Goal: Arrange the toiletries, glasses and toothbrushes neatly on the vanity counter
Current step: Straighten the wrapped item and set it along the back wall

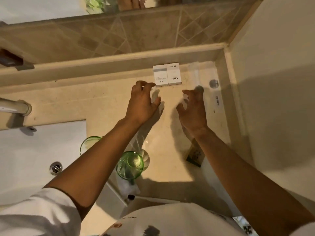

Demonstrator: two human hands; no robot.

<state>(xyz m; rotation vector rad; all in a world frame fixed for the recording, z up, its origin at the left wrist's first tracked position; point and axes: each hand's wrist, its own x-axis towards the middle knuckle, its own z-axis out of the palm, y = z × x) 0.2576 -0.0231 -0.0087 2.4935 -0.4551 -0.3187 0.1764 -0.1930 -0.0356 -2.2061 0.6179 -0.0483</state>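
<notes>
Head view, steeply down over counter [105, 99]

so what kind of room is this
Most likely a hotel bathroom. A white sink with a drain sits in a beige vanity counter, a mirror runs above the tiled backsplash, and two small white boxes, one printed HOTEL, stand at the back.
</notes>
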